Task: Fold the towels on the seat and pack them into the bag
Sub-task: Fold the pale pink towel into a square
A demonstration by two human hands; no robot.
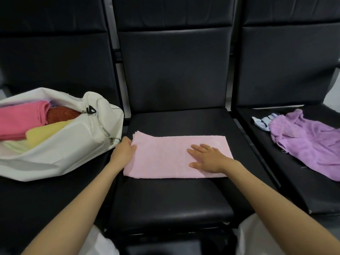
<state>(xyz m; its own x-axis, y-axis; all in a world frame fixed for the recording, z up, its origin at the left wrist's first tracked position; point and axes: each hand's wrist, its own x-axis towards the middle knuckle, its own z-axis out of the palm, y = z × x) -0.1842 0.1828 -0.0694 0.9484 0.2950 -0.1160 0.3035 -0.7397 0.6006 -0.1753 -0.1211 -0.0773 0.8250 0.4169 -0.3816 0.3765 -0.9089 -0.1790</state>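
Forearms extended from near edge. Left hand (125, 150) gripping left end of folded pale pink towel (165, 155); right hand (207, 158) flat, fingers spread, pressing on its right part. Towel lying across middle seat (174, 199). White bag (73, 150) holding folded towels on left seat; crumpled purple towel (309, 144) on right seat.
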